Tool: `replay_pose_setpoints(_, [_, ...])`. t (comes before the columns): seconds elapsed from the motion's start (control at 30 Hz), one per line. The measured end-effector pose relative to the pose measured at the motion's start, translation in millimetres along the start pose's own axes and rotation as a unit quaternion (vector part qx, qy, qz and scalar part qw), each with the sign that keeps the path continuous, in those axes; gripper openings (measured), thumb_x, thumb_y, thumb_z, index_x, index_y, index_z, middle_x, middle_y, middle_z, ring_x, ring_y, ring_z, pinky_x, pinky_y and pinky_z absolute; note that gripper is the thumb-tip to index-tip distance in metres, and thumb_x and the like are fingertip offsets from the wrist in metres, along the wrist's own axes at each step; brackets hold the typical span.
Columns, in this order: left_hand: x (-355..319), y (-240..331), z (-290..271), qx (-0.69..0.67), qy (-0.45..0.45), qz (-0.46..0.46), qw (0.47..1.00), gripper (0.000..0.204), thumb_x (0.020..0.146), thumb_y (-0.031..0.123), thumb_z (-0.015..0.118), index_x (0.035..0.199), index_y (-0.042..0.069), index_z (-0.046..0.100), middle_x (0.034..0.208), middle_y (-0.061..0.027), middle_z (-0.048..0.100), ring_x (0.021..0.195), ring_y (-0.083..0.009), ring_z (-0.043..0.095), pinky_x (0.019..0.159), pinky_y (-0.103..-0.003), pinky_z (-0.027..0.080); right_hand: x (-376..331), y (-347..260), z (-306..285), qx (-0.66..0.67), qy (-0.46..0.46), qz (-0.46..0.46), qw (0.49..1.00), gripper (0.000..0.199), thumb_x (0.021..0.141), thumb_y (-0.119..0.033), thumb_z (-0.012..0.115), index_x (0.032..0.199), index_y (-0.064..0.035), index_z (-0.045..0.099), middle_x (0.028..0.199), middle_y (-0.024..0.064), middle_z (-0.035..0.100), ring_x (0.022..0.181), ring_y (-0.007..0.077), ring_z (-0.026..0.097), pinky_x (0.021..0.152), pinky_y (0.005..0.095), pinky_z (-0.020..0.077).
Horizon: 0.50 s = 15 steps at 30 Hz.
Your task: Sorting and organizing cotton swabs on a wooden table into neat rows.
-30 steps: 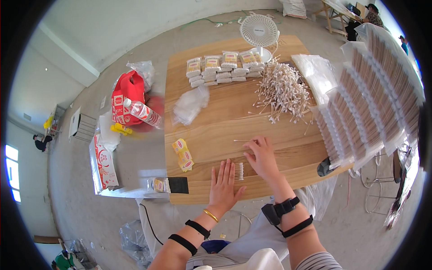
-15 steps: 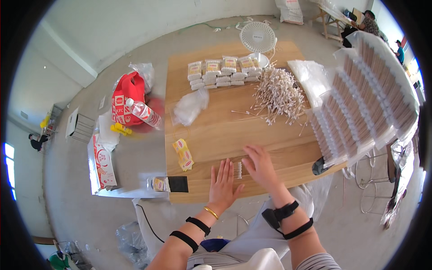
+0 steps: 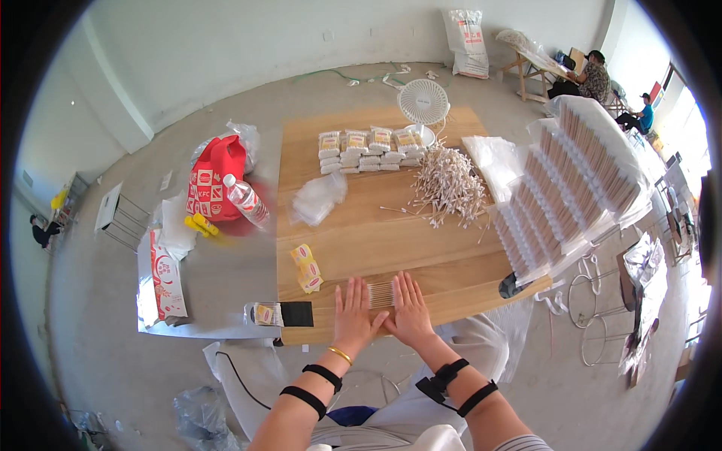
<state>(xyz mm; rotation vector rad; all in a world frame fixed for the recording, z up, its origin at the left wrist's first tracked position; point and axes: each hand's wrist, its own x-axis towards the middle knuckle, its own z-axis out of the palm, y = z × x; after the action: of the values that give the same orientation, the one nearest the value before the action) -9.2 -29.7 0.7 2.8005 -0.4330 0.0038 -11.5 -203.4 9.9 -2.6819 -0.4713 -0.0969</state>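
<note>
A small flat row of cotton swabs (image 3: 381, 295) lies near the front edge of the wooden table (image 3: 361, 252). My left hand (image 3: 355, 314) rests flat along its left end, fingers stretched out. On the other end my right hand (image 3: 411, 310) lies the same way, fingers straight. The two thumbs come together just below the swabs. Neither hand is closed round anything. Left of them are yellow-and-white printed labels (image 3: 306, 268), and a packed bag of swabs (image 3: 266, 313) sits by a black pad (image 3: 298, 314) at the table's corner.
Loose swabs (image 3: 450, 184) are heaped behind, beside stacked swab packs (image 3: 368, 154), a white fan (image 3: 423, 103) and clear bags (image 3: 320, 198). Bundled swabs in plastic (image 3: 560, 188) stand at the right. A red bag (image 3: 218, 180) and water bottle (image 3: 247, 201) are left. Other people sit far off.
My right hand has come down and left, from above the table to flat against the swabs' right end. My left hand has shifted slightly left. The whole view has tilted up a little.
</note>
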Motion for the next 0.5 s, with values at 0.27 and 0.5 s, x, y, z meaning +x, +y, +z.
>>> replay_pose_setpoints(0.27, [6.9,9.8,7.2,0.020,0.031,-0.017,0.999,0.090,0.098,0.063,0.032,0.153,-0.007,0.022,0.161,-0.0238,0.018,0.153,-0.0330,0.010,0.122,-0.055,0.005,1.8,-0.2,14.3,-0.062,-0.002,-0.008,0.998,0.072,0.096,-0.034,0.046,0.151,0.0082,0.024,0.158,0.0281,0.023,0.149,0.0399,0.019,0.123,0.0482,0.0160])
replay_pose_setpoints(0.5, [8.6,2.7,-2.0,-0.078,0.009,0.085,0.993,0.081,0.099,0.057,0.036,0.150,-0.005,0.031,0.159,-0.0223,0.028,0.151,-0.0325,0.019,0.122,-0.052,0.011,5.0,-4.5,13.6,-0.018,0.022,0.001,1.000,0.077,0.094,-0.042,0.052,0.150,0.0054,0.029,0.158,0.0267,0.024,0.150,0.0392,0.018,0.122,0.0493,0.0151])
